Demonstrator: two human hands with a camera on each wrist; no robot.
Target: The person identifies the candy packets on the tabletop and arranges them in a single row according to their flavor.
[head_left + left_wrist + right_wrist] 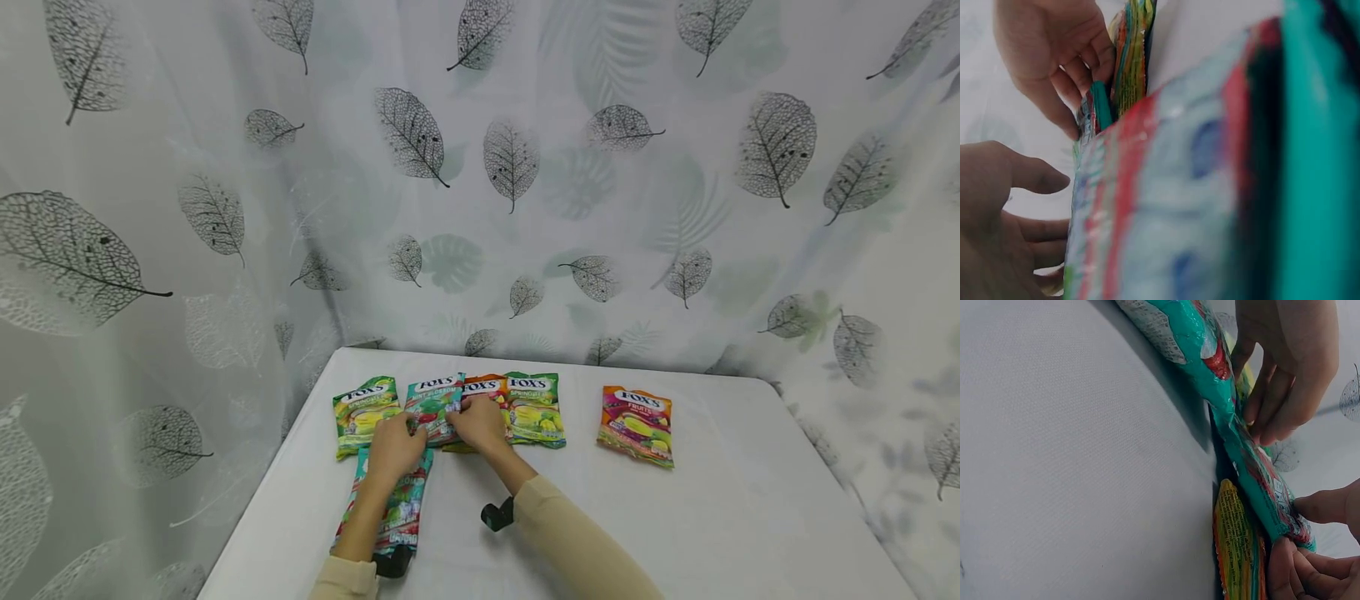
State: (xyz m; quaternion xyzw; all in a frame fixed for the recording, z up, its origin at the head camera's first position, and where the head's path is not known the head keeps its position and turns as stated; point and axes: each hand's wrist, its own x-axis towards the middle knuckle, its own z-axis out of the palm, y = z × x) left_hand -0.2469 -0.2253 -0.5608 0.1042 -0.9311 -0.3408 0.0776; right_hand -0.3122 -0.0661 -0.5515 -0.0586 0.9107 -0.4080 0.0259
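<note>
A teal FOX'S mint candy bag (437,404) lies at the back of the table between my hands. My left hand (396,450) holds its left side, fingers curled at the edge. Thumb and fingers of my right hand (478,423) pinch its right edge, also seen in the right wrist view (1310,550). That edge overlaps an orange FOX'S bag (486,385). Under my left forearm lies a second teal bag (407,508), which fills much of the left wrist view (1160,206) and hides the left fingertips there.
A yellow-green FOX'S bag (360,417) lies left of my hands, another green bag (534,412) just right of the orange one. Farther right sits an orange-purple fruit candy bag (636,425) by itself. A leaf-print curtain (510,275) hangs behind the white table (735,500).
</note>
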